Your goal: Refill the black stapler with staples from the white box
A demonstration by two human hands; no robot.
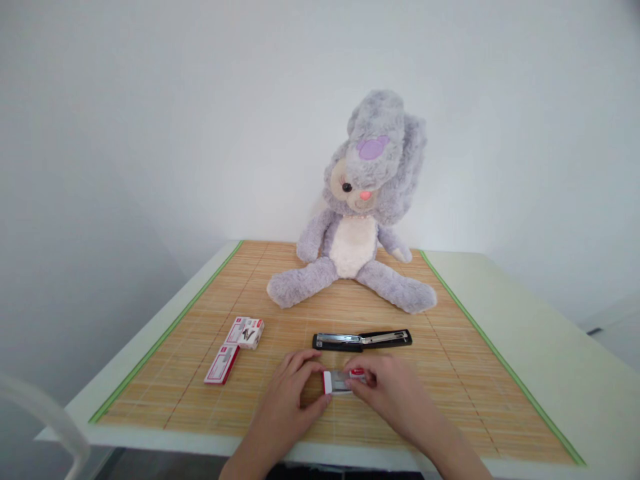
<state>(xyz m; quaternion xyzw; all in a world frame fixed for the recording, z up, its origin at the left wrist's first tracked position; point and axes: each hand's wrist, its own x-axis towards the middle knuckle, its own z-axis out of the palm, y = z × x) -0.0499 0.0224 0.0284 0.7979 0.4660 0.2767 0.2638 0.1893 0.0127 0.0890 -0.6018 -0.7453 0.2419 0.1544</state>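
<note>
Both hands are in at the near edge of the counter (550, 347), right in the middle of the bamboo mat (450, 380). The left hand (295, 395) is clenched around the left end of the small staple box (340, 382), thumb underneath and fingers curled over the top. The right hand (395, 393) is grasping the box's right end, where a red patch shows between the fingertips. The box sits low between the two hands, just above the mat or on it; which one is hard to tell from here.

Just beyond the hands lies the black stapler (363, 340), folded out flat in one long line, its metal rail facing up. It is close to the fingers but not touching them.

Off to the left, well apart from the hands, sit two more red-and-white boxes: the open box (247, 332) farther back, and the flat box (221, 365) nearer and a touch further left.

At the far side of the mat, a grey plush rabbit (360, 220) sits upright against the white wall, legs splayed towards the stapler.
</note>
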